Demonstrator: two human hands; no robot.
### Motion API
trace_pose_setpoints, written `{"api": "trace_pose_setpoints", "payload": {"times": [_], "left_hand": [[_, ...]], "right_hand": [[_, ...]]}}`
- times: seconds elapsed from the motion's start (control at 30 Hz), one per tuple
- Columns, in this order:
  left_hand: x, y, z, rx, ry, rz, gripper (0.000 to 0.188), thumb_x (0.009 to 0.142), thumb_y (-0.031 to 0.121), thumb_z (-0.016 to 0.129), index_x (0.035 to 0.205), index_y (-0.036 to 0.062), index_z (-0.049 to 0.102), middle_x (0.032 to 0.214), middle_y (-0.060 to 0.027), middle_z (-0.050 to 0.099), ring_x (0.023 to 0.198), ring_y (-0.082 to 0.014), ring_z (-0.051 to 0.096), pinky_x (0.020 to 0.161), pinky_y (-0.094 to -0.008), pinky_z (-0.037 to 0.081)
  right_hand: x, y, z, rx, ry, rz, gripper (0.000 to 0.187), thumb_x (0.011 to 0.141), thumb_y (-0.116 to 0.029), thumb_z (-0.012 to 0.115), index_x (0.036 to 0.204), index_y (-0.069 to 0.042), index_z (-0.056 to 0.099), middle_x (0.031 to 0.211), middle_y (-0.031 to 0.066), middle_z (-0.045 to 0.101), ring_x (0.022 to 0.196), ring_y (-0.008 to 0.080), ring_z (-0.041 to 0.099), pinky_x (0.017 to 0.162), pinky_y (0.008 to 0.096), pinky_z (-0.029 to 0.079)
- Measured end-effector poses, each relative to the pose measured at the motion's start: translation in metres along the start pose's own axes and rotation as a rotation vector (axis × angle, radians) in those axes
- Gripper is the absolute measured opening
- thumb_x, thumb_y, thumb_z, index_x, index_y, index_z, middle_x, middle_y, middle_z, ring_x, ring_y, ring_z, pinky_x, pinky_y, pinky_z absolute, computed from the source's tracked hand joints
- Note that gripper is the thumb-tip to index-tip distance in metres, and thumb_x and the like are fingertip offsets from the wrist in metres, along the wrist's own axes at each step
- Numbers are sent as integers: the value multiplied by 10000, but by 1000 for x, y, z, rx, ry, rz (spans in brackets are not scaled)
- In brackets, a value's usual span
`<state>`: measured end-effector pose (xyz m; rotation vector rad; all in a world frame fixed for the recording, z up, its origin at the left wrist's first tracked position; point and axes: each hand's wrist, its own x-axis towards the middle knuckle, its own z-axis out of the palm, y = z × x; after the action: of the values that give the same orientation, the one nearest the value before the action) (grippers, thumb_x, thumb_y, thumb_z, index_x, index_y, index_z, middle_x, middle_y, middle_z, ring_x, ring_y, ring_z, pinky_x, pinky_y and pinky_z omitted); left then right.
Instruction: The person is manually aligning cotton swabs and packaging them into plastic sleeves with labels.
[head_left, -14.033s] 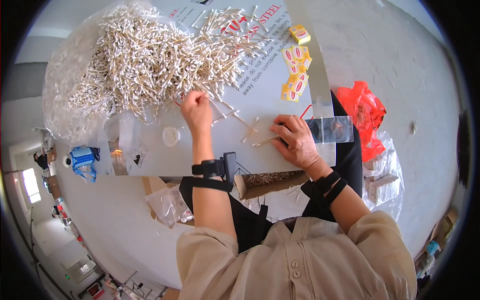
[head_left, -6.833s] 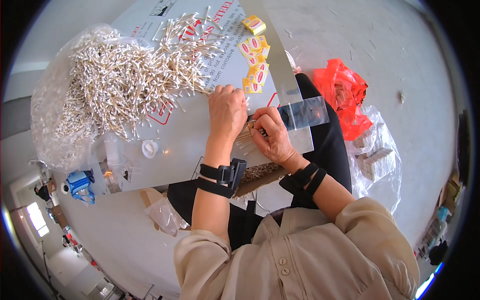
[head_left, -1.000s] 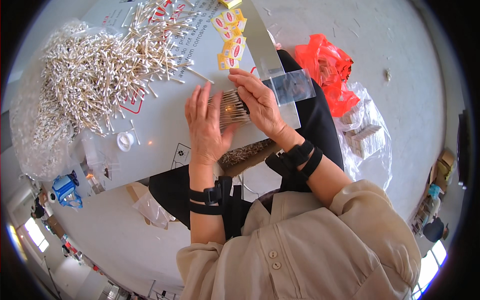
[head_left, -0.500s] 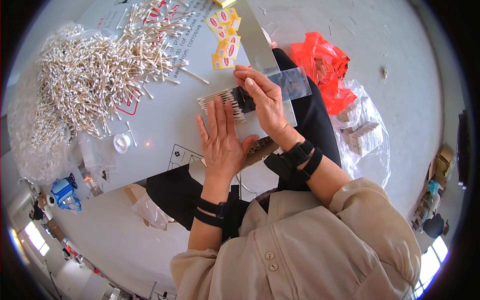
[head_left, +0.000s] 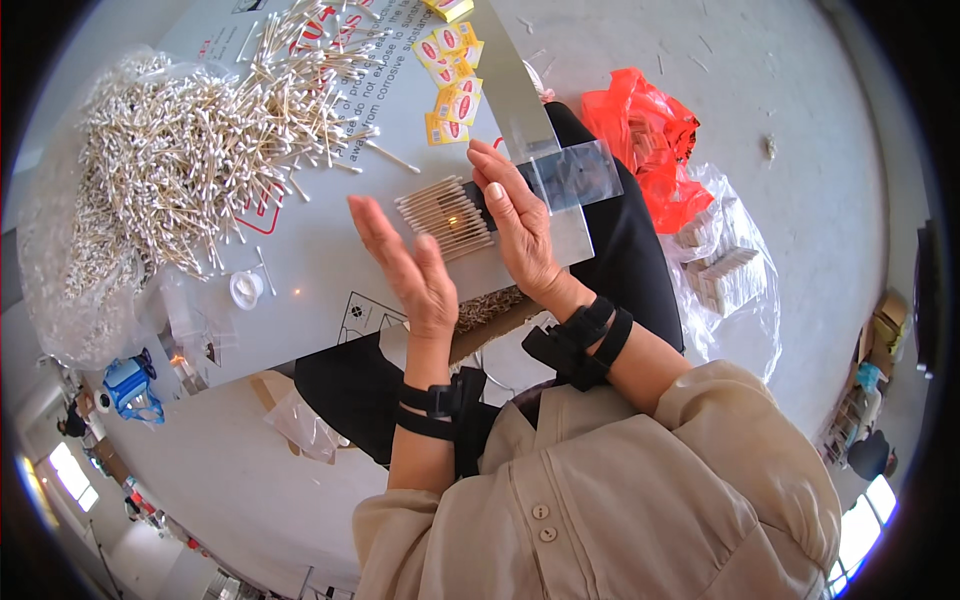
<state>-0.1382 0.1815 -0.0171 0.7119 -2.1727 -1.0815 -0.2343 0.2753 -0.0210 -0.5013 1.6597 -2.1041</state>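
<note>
A row of cotton swabs (head_left: 436, 222) lies side by side on the grey table sheet, between my two hands. To its left, my left hand (head_left: 412, 272) is raised on edge with fingers stretched out and nothing in it. My right hand (head_left: 517, 218) stands at the row's right end, fingers extended and thumb up, and no held thing shows. Partly behind the right fingers, a dark flat strip (head_left: 483, 204) meets the swab ends. A clear plastic bag (head_left: 580, 175) continues from it past the table's right edge.
A big heap of loose swabs (head_left: 190, 160) spills from a clear bag at the left. Yellow printed cards (head_left: 455, 100) lie at the back, and a small white round tub (head_left: 245, 290) stands near the front. Right of the table are a red bag (head_left: 645, 130) and a clear bag of white bundles (head_left: 725, 275).
My left hand has lifted off the swabs and moved left, turning on edge, so the whole row shows. My right hand has shifted slightly left and toward me.
</note>
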Motion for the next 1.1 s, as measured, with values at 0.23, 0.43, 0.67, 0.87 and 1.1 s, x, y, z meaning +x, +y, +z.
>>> {"api": "trace_pose_setpoints", "payload": {"times": [0.23,0.43,0.67,0.87,1.1], "left_hand": [[16,-5,16,-418,25,-148,673,1035,413,352,1508,-32,176,1536,-253,230,1428,-333,266,1164,-422,225],[19,-5,13,-521,46,-143,597,1039,349,354,1481,-40,255,1525,-236,284,1429,-302,272,1177,-434,197],[7,-9,-36,-19,-249,40,831,784,283,766,1454,31,346,1551,-203,242,1435,-372,249,1161,-469,210],[2,0,-26,411,-307,123,964,701,213,812,1479,30,273,1546,-219,222,1435,-395,220,1148,-538,208],[0,-1,-20,379,-247,166,937,739,247,784,1483,27,258,1549,-226,207,1440,-391,213,1148,-543,204]], "right_hand": [[8,7,15,-69,-53,-84,420,1053,-226,397,1399,8,442,1517,133,355,1389,192,340,1148,322,282],[11,7,13,0,-35,-36,416,1052,-231,403,1385,13,457,1495,125,388,1371,197,368,1141,326,296],[0,-10,-21,-129,-9,-10,356,1032,-188,469,1309,28,530,1388,113,504,1271,167,472,1083,294,373],[-24,-9,-27,-97,30,32,330,1031,-153,457,1296,27,537,1378,111,511,1266,160,478,1078,287,376],[-33,-15,-24,-135,49,41,248,980,-59,524,1210,10,588,1225,91,604,1133,150,563,971,283,453]]}}
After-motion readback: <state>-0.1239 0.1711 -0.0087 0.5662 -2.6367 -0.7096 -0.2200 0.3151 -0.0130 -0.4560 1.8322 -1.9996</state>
